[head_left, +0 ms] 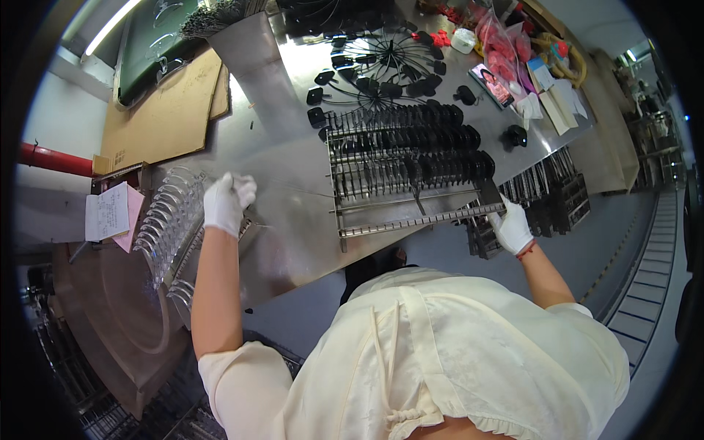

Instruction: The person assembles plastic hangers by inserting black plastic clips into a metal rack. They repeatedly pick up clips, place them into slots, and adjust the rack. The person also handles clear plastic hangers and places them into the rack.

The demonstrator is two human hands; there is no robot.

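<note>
My left hand [228, 203], in a white glove, is closed above the left part of the metal table. Whatever its fingers hold, if anything, is too small to make out; a thin wire-like line runs on the table to its right. Beside it stands a rack of clear curved pieces [167, 213]. My right hand [512, 226], also gloved, grips the near right corner of a metal rack [418, 220]. Rows of black curved pieces [411, 165] fill that rack's far and middle rows, while its near slotted bar bears none. One black piece hangs lower than its row.
Black pieces on wires fan out [389, 55] behind the rack. A phone [492, 86], pink bags [501, 44] and a white box lie at the far right. Cardboard [158, 110] leans at the left, near paper notes [110, 213]. More loaded racks [546, 194] stand below the table's right edge.
</note>
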